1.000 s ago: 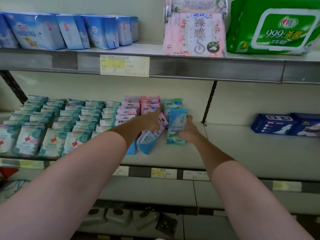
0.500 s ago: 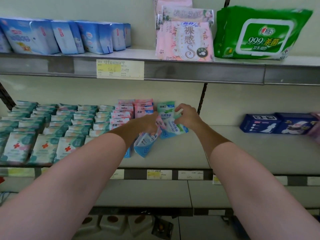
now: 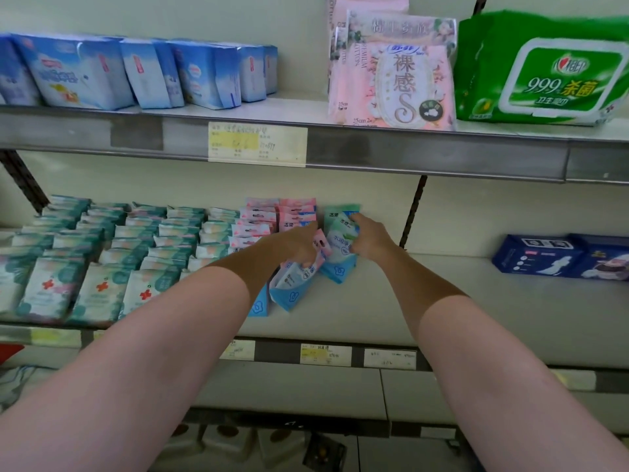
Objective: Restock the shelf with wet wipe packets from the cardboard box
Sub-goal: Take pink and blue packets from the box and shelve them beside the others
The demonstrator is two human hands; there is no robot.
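On the middle shelf [image 3: 442, 301] my left hand [image 3: 296, 247] grips a bunch of small wet wipe packets [image 3: 292, 284], blue ones hanging down and a pink one at the top. My right hand [image 3: 369, 238] holds a green-and-blue packet [image 3: 340, 241] against the short row of the same packets [image 3: 342, 212] at the back of the shelf. Rows of pink packets [image 3: 272, 216] stand just left of it. The cardboard box is out of view.
Teal packets with red crosses [image 3: 102, 253] fill the shelf's left half. Dark blue boxes [image 3: 561, 257] lie at the far right, with bare shelf between. The upper shelf [image 3: 408, 148] carries blue packs [image 3: 136, 73], pink packs [image 3: 394, 73] and a large green wipes pack [image 3: 544, 69].
My right hand carried the green-and-blue packet from the shelf's front up and back to the row at the rear. My left hand stayed in place with its bunch.
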